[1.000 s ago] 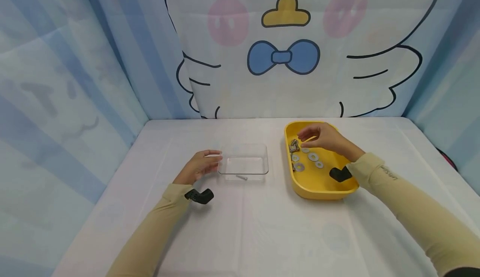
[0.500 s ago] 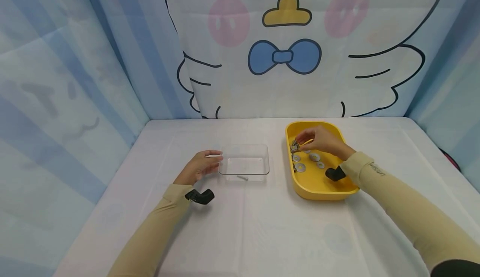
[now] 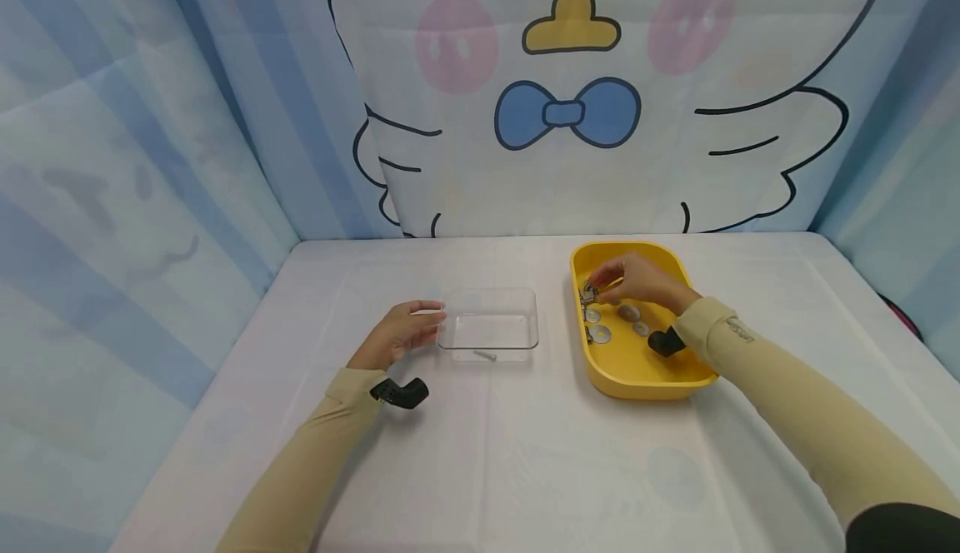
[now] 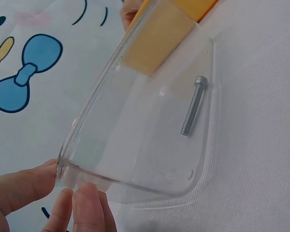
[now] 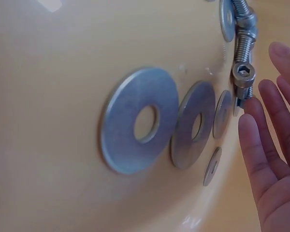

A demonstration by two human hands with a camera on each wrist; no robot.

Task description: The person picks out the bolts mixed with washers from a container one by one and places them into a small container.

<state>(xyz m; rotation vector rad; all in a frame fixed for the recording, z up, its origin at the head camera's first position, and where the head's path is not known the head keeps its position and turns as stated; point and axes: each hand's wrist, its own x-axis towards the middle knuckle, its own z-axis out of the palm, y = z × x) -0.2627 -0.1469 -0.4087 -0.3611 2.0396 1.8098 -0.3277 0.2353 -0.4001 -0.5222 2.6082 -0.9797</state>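
My left hand [image 3: 401,335] pinches the near-left wall of a clear plastic box [image 4: 135,130], thumb on one side and fingers on the other. Inside that box lies a single silver socket-head bolt [image 4: 193,107]. Over at the right, my right hand [image 3: 641,281] reaches into a yellow tray [image 3: 645,391]. Its fingers are extended and spread a little, with fingertips right at a cluster of socket-head bolts [image 5: 243,75] along the tray's side. Nothing shows gripped between thumb and fingers in the right wrist view.
Several flat washers, among them a large washer [image 5: 121,123], lie on the tray floor beside the bolts. The table has a white cloth [image 3: 540,461]. A curtain with a cartoon bird [image 3: 570,186] closes off the back.
My right hand has lowered and shifted slightly left within the tray, down to the bolts. My left hand and the clear box have stayed in place.
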